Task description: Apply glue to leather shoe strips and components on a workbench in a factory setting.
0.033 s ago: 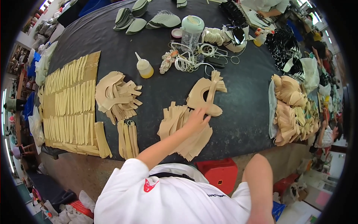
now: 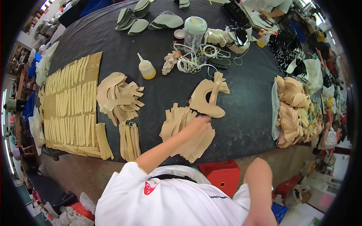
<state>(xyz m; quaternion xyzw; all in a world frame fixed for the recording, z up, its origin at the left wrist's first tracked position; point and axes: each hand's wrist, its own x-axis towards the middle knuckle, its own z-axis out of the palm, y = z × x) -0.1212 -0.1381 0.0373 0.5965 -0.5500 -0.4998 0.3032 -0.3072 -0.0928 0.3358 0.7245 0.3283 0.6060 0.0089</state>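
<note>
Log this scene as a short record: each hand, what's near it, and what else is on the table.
Left hand: over fanned beige pieces; grip unclear
Right hand: not visible; bent right arm at lower right
Just beyond left hand: curved beige pieces
Left side: cardboard bearing pale strips
Middle: bottle of yellow liquid
Far side: white cord
Surface: black table

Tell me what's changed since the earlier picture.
The left hand has drawn back slightly toward the body; its fingers, earlier outstretched onto the curved piece, are now curled by its near edge. Whether they hold anything is unclear. The right forearm has shifted slightly left and down. The curved piece, fanned pile and bottle stayed put.
</note>
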